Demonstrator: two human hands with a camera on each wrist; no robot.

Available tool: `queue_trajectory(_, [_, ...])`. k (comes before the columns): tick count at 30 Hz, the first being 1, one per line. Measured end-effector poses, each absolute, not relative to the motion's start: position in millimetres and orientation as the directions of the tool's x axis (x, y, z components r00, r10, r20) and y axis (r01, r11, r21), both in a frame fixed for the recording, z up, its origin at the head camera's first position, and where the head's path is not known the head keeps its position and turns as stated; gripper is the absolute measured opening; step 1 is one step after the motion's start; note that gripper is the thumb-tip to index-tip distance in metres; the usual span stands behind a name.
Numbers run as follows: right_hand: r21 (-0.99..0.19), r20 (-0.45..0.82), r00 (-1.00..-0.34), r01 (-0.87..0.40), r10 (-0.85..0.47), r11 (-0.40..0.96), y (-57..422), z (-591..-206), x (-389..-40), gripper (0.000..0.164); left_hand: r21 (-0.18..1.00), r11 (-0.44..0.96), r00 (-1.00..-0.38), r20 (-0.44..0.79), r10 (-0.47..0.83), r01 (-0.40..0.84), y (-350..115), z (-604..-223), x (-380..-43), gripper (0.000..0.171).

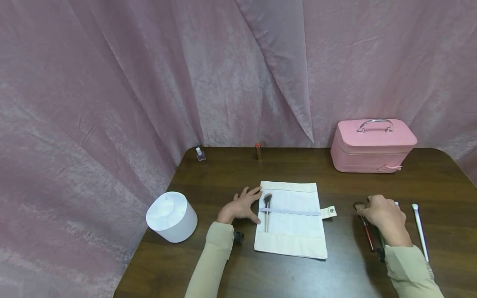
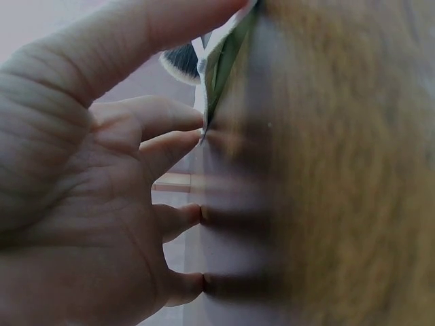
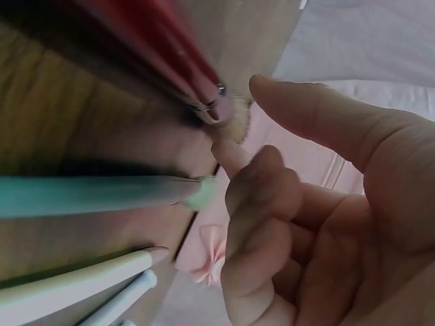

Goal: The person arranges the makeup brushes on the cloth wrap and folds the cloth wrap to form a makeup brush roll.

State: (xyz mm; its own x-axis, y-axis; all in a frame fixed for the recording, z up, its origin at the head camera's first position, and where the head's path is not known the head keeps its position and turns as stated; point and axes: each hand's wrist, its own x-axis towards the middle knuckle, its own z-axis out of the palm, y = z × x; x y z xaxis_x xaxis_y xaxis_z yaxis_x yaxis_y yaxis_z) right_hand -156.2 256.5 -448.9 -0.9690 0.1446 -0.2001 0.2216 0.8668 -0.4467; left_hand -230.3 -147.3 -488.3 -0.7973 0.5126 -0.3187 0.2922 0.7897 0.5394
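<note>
A white cloth brush roll (image 1: 298, 225) lies flat on the table, with a snap strap (image 1: 328, 212) at its right. Tucked under its lilac elastic band is a dark-bristled makeup brush (image 1: 266, 223). My left hand (image 1: 242, 207) spreads its fingers at the roll's left edge, with fingertips (image 2: 194, 122) right at the cloth. Farther right, my right hand (image 1: 384, 217) hovers over loose makeup brushes. Its thumb and index finger stand apart around the head of a red-handled brush (image 3: 160, 51), the other fingers bent. Beneath it lies a teal-handled brush (image 3: 95, 195), partly hidden in the head view.
A white-handled brush (image 1: 420, 231) lies right of my right hand. At the back stand a pink case (image 1: 372, 157) with a metal handle, a lipstick (image 1: 258, 152) and a small nail polish bottle (image 1: 201, 156). A white round container (image 1: 179, 227) sits near the left edge.
</note>
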Motion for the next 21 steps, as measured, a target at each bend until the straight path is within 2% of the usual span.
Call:
queue_trajectory(10, [-0.423,-0.286,-0.948,0.258,0.142,0.869,260.2,-456.1,-158.9,0.030,0.530,0.796,-0.801,-0.319,0.507,0.292,-145.7,-488.9,-230.4,0.102])
queue_trajectory(21, [-0.461,-0.290,-0.956,0.174,0.038,0.870,259.6,-440.6,-161.3,0.026,0.533,0.796,-0.804,-0.317,0.503,0.288,-146.1,-491.2,-230.1,0.103])
